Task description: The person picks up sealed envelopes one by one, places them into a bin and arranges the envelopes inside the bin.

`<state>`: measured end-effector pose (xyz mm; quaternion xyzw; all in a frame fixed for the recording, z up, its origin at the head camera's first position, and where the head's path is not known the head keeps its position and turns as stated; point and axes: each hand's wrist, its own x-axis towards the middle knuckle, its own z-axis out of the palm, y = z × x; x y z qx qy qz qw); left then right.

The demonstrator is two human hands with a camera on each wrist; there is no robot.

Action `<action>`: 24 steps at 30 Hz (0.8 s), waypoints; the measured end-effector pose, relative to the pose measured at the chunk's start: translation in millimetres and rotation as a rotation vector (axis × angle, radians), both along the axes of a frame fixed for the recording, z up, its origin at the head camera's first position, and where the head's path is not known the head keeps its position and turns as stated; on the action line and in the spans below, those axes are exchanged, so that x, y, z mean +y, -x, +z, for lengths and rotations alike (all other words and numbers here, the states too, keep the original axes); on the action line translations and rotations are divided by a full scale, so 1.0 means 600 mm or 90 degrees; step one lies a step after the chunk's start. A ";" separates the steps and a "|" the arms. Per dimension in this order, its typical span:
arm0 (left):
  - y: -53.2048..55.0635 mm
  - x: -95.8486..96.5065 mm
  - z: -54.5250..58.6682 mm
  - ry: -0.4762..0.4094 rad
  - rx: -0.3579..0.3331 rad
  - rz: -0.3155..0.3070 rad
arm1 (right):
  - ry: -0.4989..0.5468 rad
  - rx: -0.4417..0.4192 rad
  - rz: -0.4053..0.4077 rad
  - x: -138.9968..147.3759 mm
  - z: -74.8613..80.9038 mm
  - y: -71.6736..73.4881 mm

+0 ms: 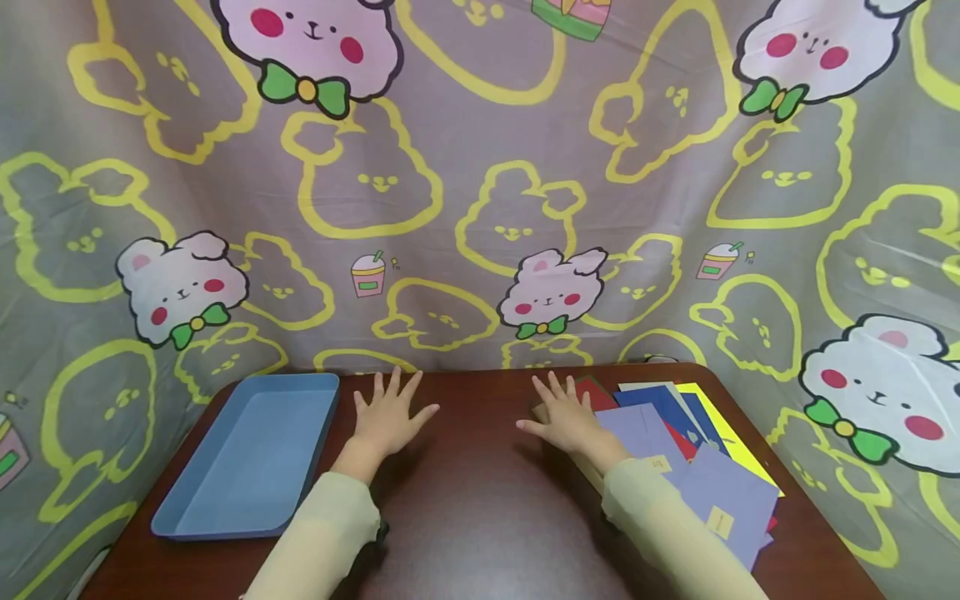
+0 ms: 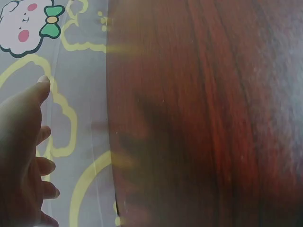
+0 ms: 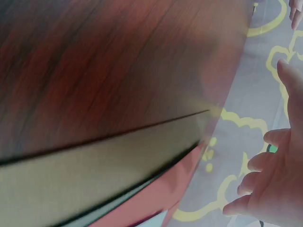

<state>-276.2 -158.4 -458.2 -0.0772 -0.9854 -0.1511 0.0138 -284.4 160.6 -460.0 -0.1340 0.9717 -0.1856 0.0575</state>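
Observation:
My left hand [image 1: 386, 414] is held over the table with its fingers spread and nothing in it, just right of a blue tray [image 1: 247, 454]. In the left wrist view, the left hand [image 2: 23, 156] shows at the left edge, apart from the tabletop. The right hand [image 1: 566, 417] also has spread fingers and holds nothing. It is by the left side of a pile of coloured envelopes or cards, including a purple one [image 1: 731, 492] with a small label. In the right wrist view, the right hand [image 3: 279, 170] appears beyond a tan sheet [image 3: 94, 170] and a red one [image 3: 161, 189].
A dark reddish-brown table [image 1: 465, 500] lies below both hands. Blue [image 1: 652, 408] and yellow [image 1: 738, 450] pieces stick out of the pile near the table's right edge. A grey curtain [image 1: 480, 167] printed with cartoon rabbits hangs behind and at both sides.

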 end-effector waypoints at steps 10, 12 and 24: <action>-0.009 -0.014 0.019 0.005 0.013 -0.019 | 0.016 0.033 0.028 0.020 0.015 -0.014; -0.011 -0.016 0.023 0.009 0.018 -0.023 | 0.026 0.043 0.033 0.025 0.017 -0.016; -0.026 -0.039 0.036 0.015 0.111 -0.038 | 0.064 0.106 0.031 0.054 0.025 -0.036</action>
